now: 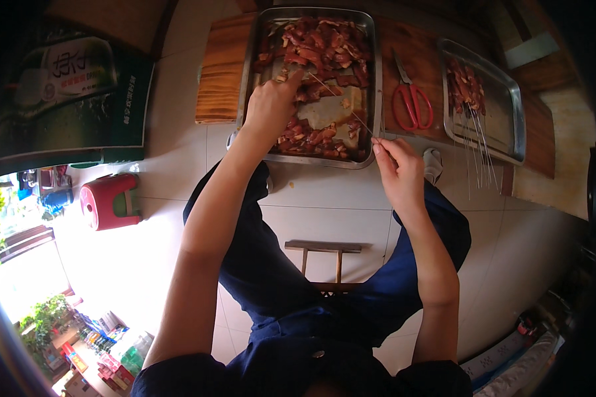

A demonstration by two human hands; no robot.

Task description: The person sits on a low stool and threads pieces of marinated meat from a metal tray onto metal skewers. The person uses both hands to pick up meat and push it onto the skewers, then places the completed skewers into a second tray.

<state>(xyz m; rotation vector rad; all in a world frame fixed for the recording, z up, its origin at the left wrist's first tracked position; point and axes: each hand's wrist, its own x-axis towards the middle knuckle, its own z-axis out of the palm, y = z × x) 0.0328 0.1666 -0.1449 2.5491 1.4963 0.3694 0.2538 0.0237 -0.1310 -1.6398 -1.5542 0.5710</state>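
Observation:
My right hand point(400, 161) pinches the near end of a thin metal skewer point(362, 122) at the front right corner of a metal tray point(377, 99). The skewer slants up and left over the tray, its tip close to my left hand point(272, 101). Whether any meat is threaded on it is unclear. Raw meat pieces point(323, 42) are heaped at the tray's far end, and smaller bits point(318, 139) lie at the near end. My left hand reaches over the left side with its fingers at the meat; what they hold is hidden.
Red-handled scissors point(412, 106) lie on the wooden bench point(221, 69) right of the tray. A second metal tray point(509, 114) holds meat skewers point(467, 89), their bare ends over its near rim. A red stool point(109, 201) stands at left, a green printed box point(69, 94) behind it.

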